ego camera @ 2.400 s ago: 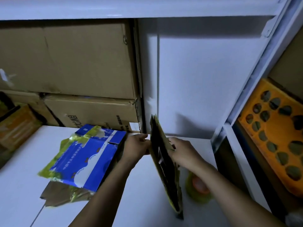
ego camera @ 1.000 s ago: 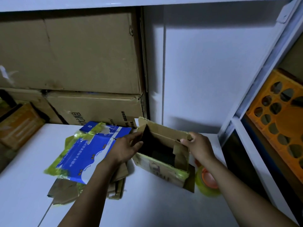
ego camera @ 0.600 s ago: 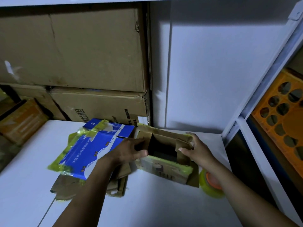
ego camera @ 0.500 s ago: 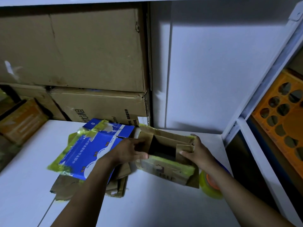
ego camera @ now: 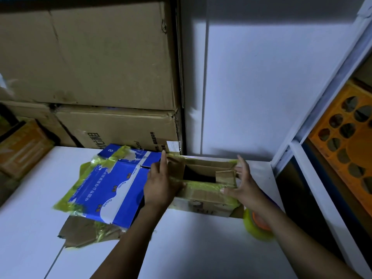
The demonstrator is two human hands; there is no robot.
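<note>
Head view: A small brown box (ego camera: 203, 196) sits on the white shelf (ego camera: 191, 254), right between the fingers of the two hands. Its top is open and it is dark inside. Green tape (ego camera: 203, 185) sticks along its front edge.

The left hand (ego camera: 161, 186) lies flat on the left end of the box. Its fingers (ego camera: 163, 164) are straight and pressed together, and they point away from the person. Its thumb rests on the front top edge of the box.

The right hand (ego camera: 242, 184) is at the right end of the box. Its fingers (ego camera: 241, 164) are straight and spread a little, and they touch that end. Its thumb points left along the front of the box. A small flap (ego camera: 225, 175) stands up inside the box, just beside the right fingers.

Just left of the left fingers lies a flat blue pack (ego camera: 112, 188) with more green tape on it. Brown scraps (ego camera: 80, 232) stick out from under it.

A yellow roll (ego camera: 255, 228) with an orange middle lies near the right wrist, partly hidden by the arm.

Behind the left fingers, two big boxes (ego camera: 100, 57) are stacked up. Well off to the right of the right fingers, past a white post (ego camera: 322, 109), is an orange crate (ego camera: 346, 154) with round holes.
</note>
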